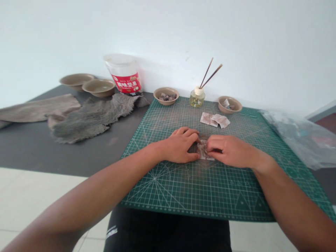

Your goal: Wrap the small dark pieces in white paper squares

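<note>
A small white piece with brown smudges (204, 151) lies on the green cutting mat (170, 189) between my hands. My left hand (183, 145) rests at its left edge, thumb and fingers apart, fingertips touching the piece and the mat. My right hand (227, 150) is over its right side, fingers curled together in a pinch; what they hold, if anything, is too small to make out. Just beyond my hands, two similar smudged pieces (209, 119) overlap on the mat.
Along the wall stand a bowl of dark bits (166, 96), a reed diffuser (197, 97), a bowl with scraps (230, 105) and a plastic tub (126, 77). Grey fur-like material (91, 119) and two bowls (99, 87) are left; a plastic bag (304, 136) lies right.
</note>
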`<state>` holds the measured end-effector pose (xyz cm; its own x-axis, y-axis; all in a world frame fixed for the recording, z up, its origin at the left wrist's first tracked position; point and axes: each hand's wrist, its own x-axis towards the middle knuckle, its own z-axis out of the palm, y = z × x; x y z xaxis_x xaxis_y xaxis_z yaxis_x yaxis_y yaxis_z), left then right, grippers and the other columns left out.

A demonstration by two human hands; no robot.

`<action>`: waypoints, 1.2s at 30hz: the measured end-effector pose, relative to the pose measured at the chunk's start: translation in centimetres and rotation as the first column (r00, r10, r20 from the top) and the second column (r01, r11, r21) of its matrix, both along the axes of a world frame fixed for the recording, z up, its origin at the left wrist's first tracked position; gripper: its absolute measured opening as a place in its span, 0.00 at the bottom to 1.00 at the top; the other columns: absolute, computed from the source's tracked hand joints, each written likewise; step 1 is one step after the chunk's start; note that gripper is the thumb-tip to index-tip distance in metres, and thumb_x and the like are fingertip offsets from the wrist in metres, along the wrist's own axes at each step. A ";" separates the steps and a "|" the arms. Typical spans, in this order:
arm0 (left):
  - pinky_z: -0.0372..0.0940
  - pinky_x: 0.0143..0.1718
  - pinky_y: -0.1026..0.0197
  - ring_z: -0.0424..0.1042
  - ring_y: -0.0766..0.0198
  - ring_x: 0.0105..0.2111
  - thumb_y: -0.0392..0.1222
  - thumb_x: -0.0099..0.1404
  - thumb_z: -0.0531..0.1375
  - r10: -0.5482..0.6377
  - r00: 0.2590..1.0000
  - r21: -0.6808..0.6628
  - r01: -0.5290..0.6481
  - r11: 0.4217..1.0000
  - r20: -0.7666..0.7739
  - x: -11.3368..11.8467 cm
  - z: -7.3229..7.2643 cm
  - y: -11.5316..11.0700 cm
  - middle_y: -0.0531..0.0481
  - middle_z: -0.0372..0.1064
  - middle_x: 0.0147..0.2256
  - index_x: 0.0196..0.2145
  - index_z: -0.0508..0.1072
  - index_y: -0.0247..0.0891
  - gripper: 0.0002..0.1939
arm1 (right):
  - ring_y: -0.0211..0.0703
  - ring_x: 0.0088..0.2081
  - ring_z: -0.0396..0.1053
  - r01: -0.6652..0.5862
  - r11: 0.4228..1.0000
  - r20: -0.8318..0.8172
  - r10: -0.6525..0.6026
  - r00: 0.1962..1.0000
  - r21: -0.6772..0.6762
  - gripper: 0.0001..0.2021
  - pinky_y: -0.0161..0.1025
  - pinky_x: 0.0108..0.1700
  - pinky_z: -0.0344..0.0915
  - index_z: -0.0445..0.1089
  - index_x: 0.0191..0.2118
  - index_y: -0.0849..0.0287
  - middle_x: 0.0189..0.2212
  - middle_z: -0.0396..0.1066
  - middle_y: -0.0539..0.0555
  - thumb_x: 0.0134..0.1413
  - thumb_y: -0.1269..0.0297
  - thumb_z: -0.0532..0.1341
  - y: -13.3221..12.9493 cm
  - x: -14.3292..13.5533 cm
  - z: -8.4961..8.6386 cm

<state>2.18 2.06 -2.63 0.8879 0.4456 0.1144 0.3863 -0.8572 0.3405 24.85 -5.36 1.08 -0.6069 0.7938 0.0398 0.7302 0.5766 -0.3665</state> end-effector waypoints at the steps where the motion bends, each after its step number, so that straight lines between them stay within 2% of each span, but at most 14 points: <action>1: 0.51 0.62 0.40 0.52 0.44 0.64 0.57 0.65 0.61 0.001 1.000 0.002 -0.001 1.000 -0.003 0.0 0.0 0.0 0.42 0.56 0.64 0.53 0.67 0.41 0.24 | 0.41 0.36 0.70 -0.029 1.000 -0.019 0.029 0.999 -0.012 0.06 0.39 0.40 0.64 0.73 0.34 0.57 0.34 0.72 0.51 0.62 0.70 0.60 -0.1 -0.2 0.0; 4: 0.50 0.63 0.41 0.50 0.44 0.65 0.58 0.66 0.59 0.003 0.999 0.004 -0.003 1.000 -0.040 0.0 0.1 0.0 0.43 0.55 0.64 0.53 0.67 0.42 0.24 | 0.42 0.37 0.70 -0.040 0.999 -0.029 0.041 0.999 0.011 0.06 0.39 0.40 0.63 0.72 0.35 0.57 0.36 0.72 0.52 0.63 0.71 0.58 -0.1 -0.7 -0.3; 8: 0.50 0.64 0.41 0.49 0.44 0.65 0.59 0.66 0.58 0.006 0.996 0.000 -0.006 1.000 -0.086 0.1 0.5 -0.1 0.43 0.53 0.65 0.54 0.66 0.41 0.25 | 0.43 0.38 0.70 0.065 0.994 0.043 -0.070 0.997 0.092 0.07 0.39 0.42 0.63 0.71 0.35 0.58 0.35 0.71 0.53 0.64 0.71 0.57 0.2 -0.4 -0.6; 14: 0.50 0.64 0.41 0.48 0.44 0.65 0.59 0.66 0.59 0.011 0.997 -0.008 -0.012 1.000 -0.080 0.1 0.5 -0.1 0.44 0.53 0.65 0.54 0.65 0.42 0.25 | 0.44 0.40 0.70 0.073 0.995 0.061 -0.077 0.995 0.065 0.06 0.40 0.44 0.63 0.71 0.36 0.58 0.36 0.71 0.53 0.64 0.69 0.58 0.5 0.5 -0.6; 19: 0.50 0.64 0.41 0.49 0.44 0.65 0.59 0.66 0.58 0.004 0.998 -0.005 -0.005 1.000 -0.068 0.0 0.3 0.0 0.44 0.53 0.65 0.54 0.66 0.42 0.25 | 0.42 0.38 0.69 0.098 0.992 0.044 -0.102 0.994 0.081 0.07 0.40 0.41 0.62 0.71 0.35 0.58 0.35 0.69 0.52 0.64 0.71 0.57 0.3 0.1 -0.7; 21: 0.49 0.64 0.42 0.49 0.44 0.65 0.60 0.66 0.58 0.005 0.998 0.004 -0.004 1.000 -0.061 0.0 0.2 0.0 0.44 0.53 0.65 0.54 0.66 0.42 0.26 | 0.42 0.37 0.69 0.072 0.995 0.045 -0.075 0.996 0.069 0.08 0.40 0.41 0.62 0.70 0.34 0.58 0.34 0.69 0.52 0.64 0.71 0.57 0.1 -0.2 -0.6; 25: 0.49 0.64 0.42 0.50 0.45 0.65 0.61 0.65 0.58 0.006 0.999 0.005 -0.006 1.000 -0.053 0.0 0.1 0.0 0.45 0.55 0.64 0.54 0.66 0.42 0.26 | 0.42 0.37 0.69 -0.056 0.998 0.027 0.056 0.998 -0.014 0.07 0.39 0.40 0.62 0.71 0.35 0.57 0.35 0.70 0.52 0.65 0.69 0.57 -0.2 -0.8 -0.5; 26: 0.50 0.64 0.42 0.50 0.45 0.65 0.61 0.65 0.58 0.006 0.999 0.003 -0.005 1.000 -0.054 0.0 0.1 0.0 0.45 0.55 0.64 0.53 0.66 0.42 0.26 | 0.42 0.38 0.69 -0.050 0.999 0.022 0.050 0.999 -0.010 0.07 0.39 0.41 0.62 0.71 0.36 0.56 0.37 0.71 0.52 0.65 0.69 0.56 -0.1 -0.8 -0.5; 28: 0.50 0.64 0.43 0.50 0.45 0.64 0.60 0.65 0.59 0.008 0.998 0.001 -0.008 1.000 -0.055 0.1 0.2 0.0 0.45 0.56 0.64 0.53 0.66 0.42 0.26 | 0.43 0.39 0.69 0.039 0.998 0.030 -0.040 0.999 0.041 0.07 0.40 0.42 0.62 0.71 0.37 0.57 0.37 0.71 0.53 0.65 0.69 0.56 0.1 -0.4 -0.6; 30: 0.50 0.64 0.43 0.50 0.45 0.64 0.59 0.65 0.59 0.016 0.998 -0.002 -0.016 1.000 -0.059 0.1 0.3 -0.1 0.46 0.56 0.64 0.54 0.66 0.43 0.26 | 0.44 0.38 0.69 0.127 0.989 0.054 -0.131 0.990 0.075 0.06 0.40 0.42 0.62 0.70 0.35 0.57 0.36 0.70 0.53 0.64 0.69 0.57 0.4 0.0 -0.5; 31: 0.50 0.64 0.43 0.50 0.45 0.65 0.59 0.65 0.59 0.020 0.998 -0.005 -0.021 1.000 -0.061 0.1 0.3 -0.1 0.46 0.56 0.64 0.54 0.66 0.43 0.26 | 0.43 0.37 0.69 0.130 0.990 0.063 -0.134 0.989 0.060 0.06 0.40 0.41 0.62 0.69 0.34 0.57 0.34 0.70 0.52 0.64 0.68 0.58 0.4 0.2 -0.5; 34: 0.49 0.65 0.43 0.50 0.45 0.65 0.59 0.65 0.59 0.020 0.998 -0.010 -0.020 1.000 -0.060 0.1 0.4 -0.2 0.45 0.56 0.64 0.54 0.66 0.43 0.26 | 0.41 0.36 0.69 0.033 0.998 0.037 -0.031 0.999 -0.046 0.07 0.38 0.40 0.61 0.69 0.32 0.57 0.34 0.70 0.51 0.63 0.68 0.58 0.3 0.1 -0.4; 36: 0.49 0.65 0.43 0.51 0.45 0.65 0.60 0.65 0.59 0.013 0.998 -0.005 -0.013 1.000 -0.053 0.1 0.5 -0.2 0.45 0.56 0.64 0.53 0.66 0.42 0.26 | 0.40 0.38 0.69 0.015 0.999 0.021 -0.014 1.000 -0.050 0.07 0.38 0.40 0.61 0.69 0.34 0.57 0.36 0.70 0.51 0.64 0.68 0.57 0.1 -0.2 -0.3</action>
